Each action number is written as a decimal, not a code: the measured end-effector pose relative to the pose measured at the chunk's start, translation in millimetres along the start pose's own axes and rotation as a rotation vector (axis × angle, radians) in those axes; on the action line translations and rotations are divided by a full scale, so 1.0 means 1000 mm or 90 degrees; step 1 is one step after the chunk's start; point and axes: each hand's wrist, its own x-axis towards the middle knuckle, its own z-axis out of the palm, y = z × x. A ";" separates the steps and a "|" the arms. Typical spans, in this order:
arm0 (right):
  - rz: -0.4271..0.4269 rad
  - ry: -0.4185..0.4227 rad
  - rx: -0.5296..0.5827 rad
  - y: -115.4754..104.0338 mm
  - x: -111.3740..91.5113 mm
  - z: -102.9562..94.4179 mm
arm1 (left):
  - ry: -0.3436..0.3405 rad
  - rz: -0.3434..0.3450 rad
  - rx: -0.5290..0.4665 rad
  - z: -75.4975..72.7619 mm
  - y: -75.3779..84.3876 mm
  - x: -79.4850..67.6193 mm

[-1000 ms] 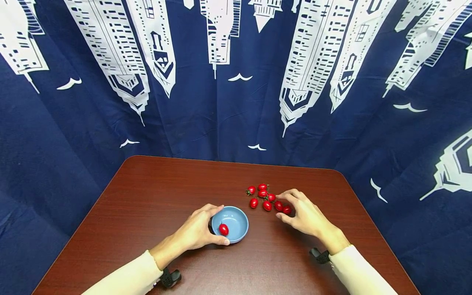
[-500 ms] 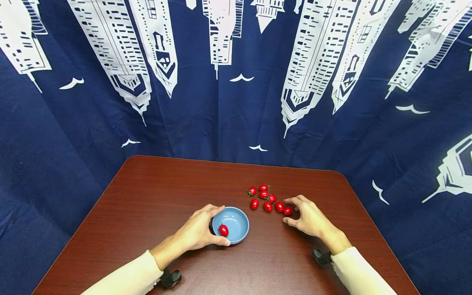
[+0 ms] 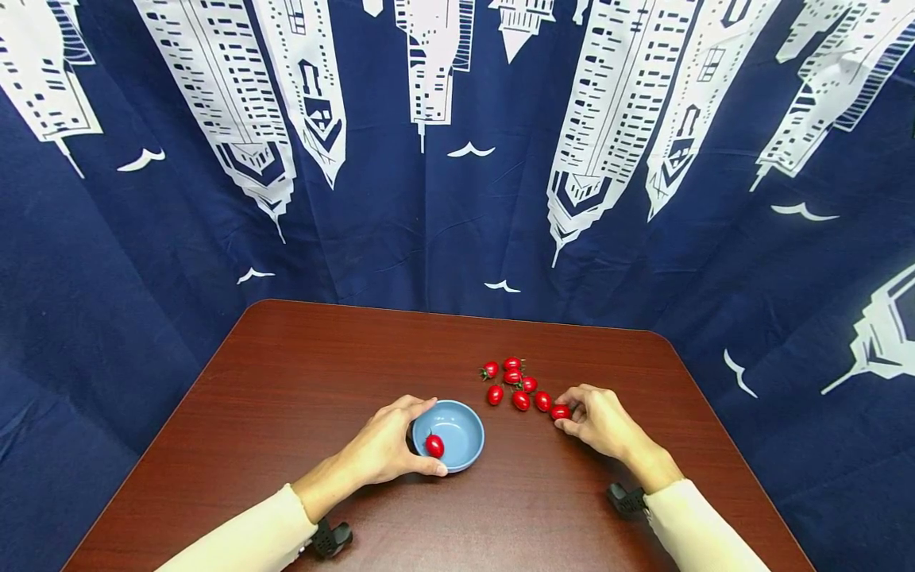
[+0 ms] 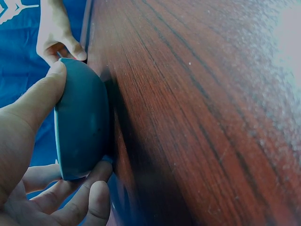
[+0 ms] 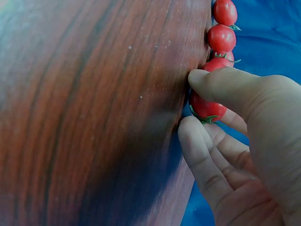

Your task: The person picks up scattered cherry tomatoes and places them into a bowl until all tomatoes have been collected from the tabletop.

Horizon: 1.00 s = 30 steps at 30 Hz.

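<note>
While your left hand (image 3: 386, 445) grips the blue bowl (image 3: 463, 433), its thumb at the rim and its fingers clamped round the side, your right hand (image 3: 599, 419) curls its thumb and fingers round the end tomato (image 3: 561, 412). How firmly they press, you cannot tell from these views. This tomato is on the brown table (image 3: 322, 357), at the end of the group nearest to the right edge. Seven other tomatoes (image 3: 521, 400) lie beside it, toward the far edge. One loose tomato (image 3: 434, 446) rests inside the bowl, near your left thumb.
</note>
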 end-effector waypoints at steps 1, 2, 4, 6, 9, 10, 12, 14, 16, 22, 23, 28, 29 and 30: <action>0.002 0.000 0.000 0.000 0.000 0.000 | 0.001 0.001 -0.002 0.000 0.000 0.000; 0.003 0.001 0.000 0.000 -0.001 -0.001 | 0.001 0.002 -0.002 0.000 0.000 0.000; 0.002 0.004 -0.001 -0.001 -0.002 -0.001 | 0.002 0.003 -0.002 0.000 0.000 0.000; -0.002 0.011 -0.003 -0.001 -0.003 -0.002 | 0.002 0.003 -0.002 0.001 0.000 0.000; -0.007 0.024 -0.006 -0.002 -0.004 -0.003 | 0.002 0.006 0.000 0.001 0.000 0.000; -0.008 0.028 -0.006 -0.003 -0.004 -0.003 | 0.002 0.006 0.001 0.000 0.000 0.000; -0.009 0.033 -0.006 -0.005 -0.004 -0.004 | 0.002 0.007 0.002 0.000 0.000 0.000; -0.006 0.035 -0.002 -0.007 -0.004 -0.004 | 0.001 0.007 0.004 0.000 0.000 0.001; -0.011 0.040 0.001 -0.010 -0.003 -0.004 | -0.001 0.004 0.003 0.000 0.001 0.001; -0.060 0.062 0.004 -0.029 0.001 -0.005 | -0.004 -0.008 0.002 -0.001 0.004 0.001; -0.068 0.064 0.004 -0.033 0.002 -0.006 | -0.003 -0.009 0.003 -0.001 0.004 0.001; -0.098 0.068 0.020 -0.051 0.007 -0.004 | 0.001 -0.006 0.005 0.000 0.004 0.000; -0.104 0.069 0.022 -0.055 0.008 -0.004 | 0.000 -0.007 0.003 0.000 0.004 0.000; -0.110 0.070 0.026 -0.059 0.009 -0.003 | 0.001 -0.006 0.003 0.001 0.004 0.000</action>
